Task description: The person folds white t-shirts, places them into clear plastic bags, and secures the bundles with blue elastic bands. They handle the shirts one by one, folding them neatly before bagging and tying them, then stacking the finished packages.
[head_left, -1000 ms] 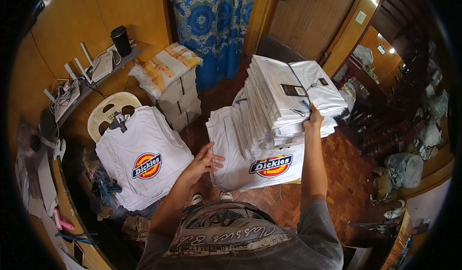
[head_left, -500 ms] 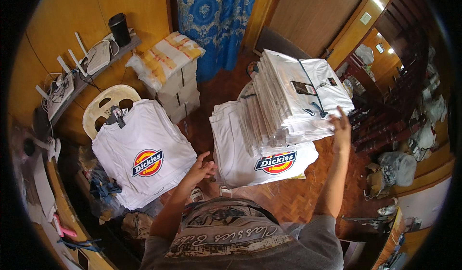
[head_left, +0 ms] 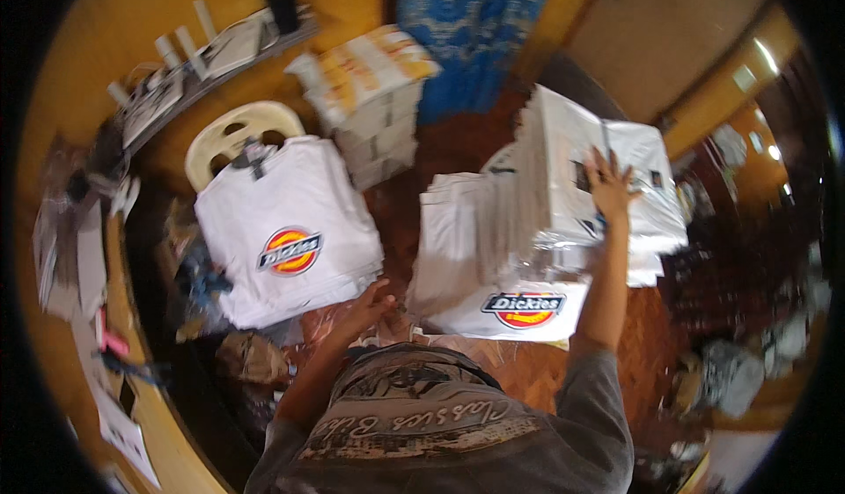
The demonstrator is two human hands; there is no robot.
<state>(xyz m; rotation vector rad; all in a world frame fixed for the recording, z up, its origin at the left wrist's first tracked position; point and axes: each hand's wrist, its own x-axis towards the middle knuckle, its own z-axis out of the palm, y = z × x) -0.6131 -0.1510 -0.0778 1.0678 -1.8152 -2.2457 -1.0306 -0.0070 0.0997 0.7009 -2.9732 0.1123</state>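
Note:
My right hand [head_left: 611, 188] lies with spread fingers on the top package of a tall pile of clear plastic-wrapped white garments [head_left: 647, 208]. This pile rests on a stack of white shirts [head_left: 458, 305] with a red, yellow and dark blue print at the front. My left hand [head_left: 373, 307] hovers low, fingers apart and holding nothing, between that stack and another pile of white shirts [head_left: 299, 199] on the left. The left pile bears the same print and sits on a cream plastic chair [head_left: 207, 142]. Motion blurs the view a little.
Behind the chair, white blocks [head_left: 387, 133] are piled beneath a yellow-and-white plastic package [head_left: 374, 62]. A wall shelf [head_left: 198, 76] carries white routers and a black cup [head_left: 281, 3]. A blue patterned curtain [head_left: 471, 36] hangs at the back. Plastic bags [head_left: 732, 378] lie at the right.
My right hand has moved from the wrapped pile's right edge onto its top. My left hand stays low between the piles. The whole view has shifted, putting the room further right.

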